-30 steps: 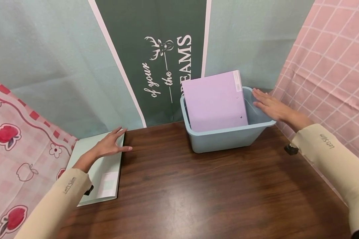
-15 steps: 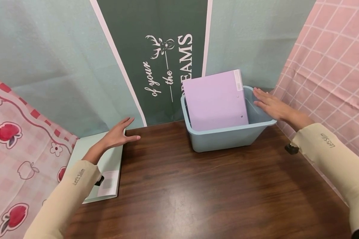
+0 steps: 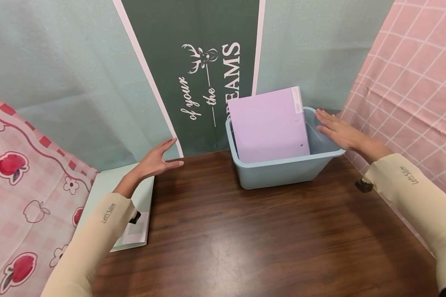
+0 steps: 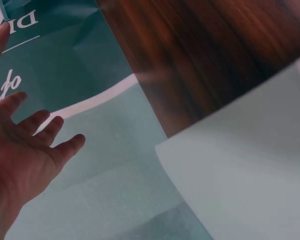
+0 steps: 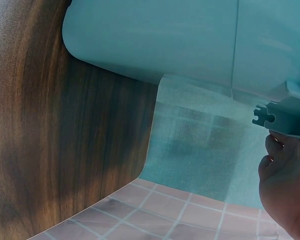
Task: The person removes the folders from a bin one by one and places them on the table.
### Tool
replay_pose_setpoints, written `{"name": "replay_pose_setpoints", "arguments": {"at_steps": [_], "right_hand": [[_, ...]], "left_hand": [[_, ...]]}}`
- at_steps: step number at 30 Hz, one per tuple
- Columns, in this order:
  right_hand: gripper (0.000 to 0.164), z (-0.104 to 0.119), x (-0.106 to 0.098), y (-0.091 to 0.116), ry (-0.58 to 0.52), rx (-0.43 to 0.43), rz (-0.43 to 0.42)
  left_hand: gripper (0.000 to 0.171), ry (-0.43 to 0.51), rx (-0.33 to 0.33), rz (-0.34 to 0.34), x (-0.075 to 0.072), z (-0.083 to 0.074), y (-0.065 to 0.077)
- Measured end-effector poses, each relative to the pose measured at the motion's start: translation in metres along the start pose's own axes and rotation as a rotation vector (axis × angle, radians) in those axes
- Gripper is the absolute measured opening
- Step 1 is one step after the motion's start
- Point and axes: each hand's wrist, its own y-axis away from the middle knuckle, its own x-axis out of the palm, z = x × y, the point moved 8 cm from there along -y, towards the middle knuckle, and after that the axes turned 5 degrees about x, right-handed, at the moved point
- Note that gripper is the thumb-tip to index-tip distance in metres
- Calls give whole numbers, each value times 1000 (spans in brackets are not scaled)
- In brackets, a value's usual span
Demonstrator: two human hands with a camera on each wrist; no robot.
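A lilac binder (image 3: 269, 128) leans upright inside a blue plastic bin (image 3: 290, 173) at the back of the table, its top above the rim. My right hand (image 3: 336, 130) rests at the bin's right rim, fingers extended; in the right wrist view, part of that hand (image 5: 287, 182) shows just below the rim. With fingers and thumb spread, my left hand (image 3: 154, 162) is in the air near the far right corner of a pale green binder (image 3: 143, 198), touching nothing. That binder lies on the table at the left, partly hidden by my left forearm.
The brown wooden table (image 3: 223, 218) meets a grey-green curtain (image 3: 78, 82) with white lettering at the back. A pink gridded cloth (image 3: 412, 82) hangs at the right, close to the bin. Another cloth with apple prints (image 3: 13, 167) hangs at the left.
My left hand has moved up and to the right, away from over the pale green binder. The right hand, the bin and the lilac binder have stayed in place.
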Motion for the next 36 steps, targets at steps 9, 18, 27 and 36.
{"name": "replay_pose_setpoints", "arguments": {"at_steps": [9, 18, 27, 36], "right_hand": [[67, -2, 0, 0, 5, 5, -11], [67, -1, -1, -1, 0, 4, -18], [66, -2, 0, -2, 2, 7, -6], [65, -3, 0, -1, 6, 0, -6]], "left_hand": [[99, -1, 69, -28, -1, -25, -16], [98, 24, 148, -68, -3, -49, -29], [96, 44, 182, -97, -4, -63, -45], [92, 80, 189, -106, -3, -76, -59]]}}
